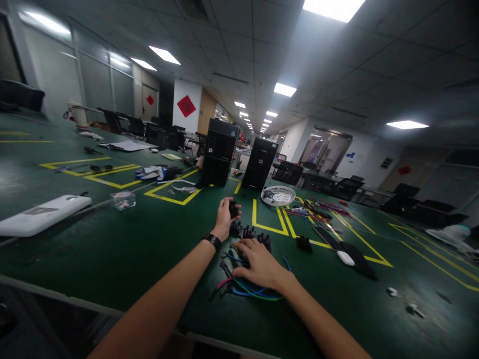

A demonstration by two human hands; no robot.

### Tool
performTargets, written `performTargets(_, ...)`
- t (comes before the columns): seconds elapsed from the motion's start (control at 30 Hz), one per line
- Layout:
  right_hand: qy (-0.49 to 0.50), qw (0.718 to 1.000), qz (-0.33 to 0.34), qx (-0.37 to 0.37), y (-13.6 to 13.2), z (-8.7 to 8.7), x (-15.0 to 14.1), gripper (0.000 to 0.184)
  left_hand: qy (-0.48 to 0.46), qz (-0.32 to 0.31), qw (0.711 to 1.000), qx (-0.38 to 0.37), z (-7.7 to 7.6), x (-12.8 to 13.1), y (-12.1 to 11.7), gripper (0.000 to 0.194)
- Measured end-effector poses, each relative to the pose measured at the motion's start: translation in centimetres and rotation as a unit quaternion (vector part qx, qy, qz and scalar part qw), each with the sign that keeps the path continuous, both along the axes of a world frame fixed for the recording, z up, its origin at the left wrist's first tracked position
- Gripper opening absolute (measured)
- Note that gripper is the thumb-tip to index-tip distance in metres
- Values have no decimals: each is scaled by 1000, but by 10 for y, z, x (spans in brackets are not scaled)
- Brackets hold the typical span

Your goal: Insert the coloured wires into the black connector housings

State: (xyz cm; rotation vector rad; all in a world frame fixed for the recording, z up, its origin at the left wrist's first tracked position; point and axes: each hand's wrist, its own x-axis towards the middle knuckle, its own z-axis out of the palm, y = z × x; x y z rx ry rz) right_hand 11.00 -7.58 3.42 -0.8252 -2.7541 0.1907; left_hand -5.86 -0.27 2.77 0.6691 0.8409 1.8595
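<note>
My left hand [223,219], with a dark band at the wrist, is closed around a small black plastic piece [233,209], held just above the green table. In front of me lies a row of similar black toothed pieces [258,235]; their exact kind is too small to make out. Close against the near side of that row, my right hand [260,262] is palm down, thumb and fingers apart, over loose wires. Blue, green and red wires [258,294] spread out below it, partly covered by the palm. One separate black piece [304,244] lies to the right.
Two black computer towers [220,154] stand at the back. A white round basket [278,195], a heap of coloured wires [322,212] and a black strip with a white object [346,258] lie right. A clear box [124,200] and a white case [45,214] are left.
</note>
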Motion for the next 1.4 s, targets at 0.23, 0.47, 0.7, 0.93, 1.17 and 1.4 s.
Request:
performTargets(0.23, 2, 1000, 8, -16, -9, -5, 3, 33, 0, -32, 999, 5, -3, 0, 1, 34)
performTargets(0.47, 76, 991, -27, -107, 12, -20, 5, 15, 25, -122, 992, -17, -9, 8, 1, 37)
performTargets(0.7, 197, 966, -69, -152, 17, -11, 21, 15, 83, -169, 982, 7, 3, 10, -3, 38)
performTargets(0.93, 389, 828, -106, -390, 15, -7, 12, 18, -29, -230, 973, 13, -6, 33, -41, 40)
performTargets(1.17, 422, 801, -110, -411, 15, -11, 14, 34, -16, -257, 964, 60, -7, 46, -48, 36)
performTargets(1.4, 423, 818, -143, -363, 17, -12, 16, 44, 17, -246, 967, 67, -8, 48, -56, 37)
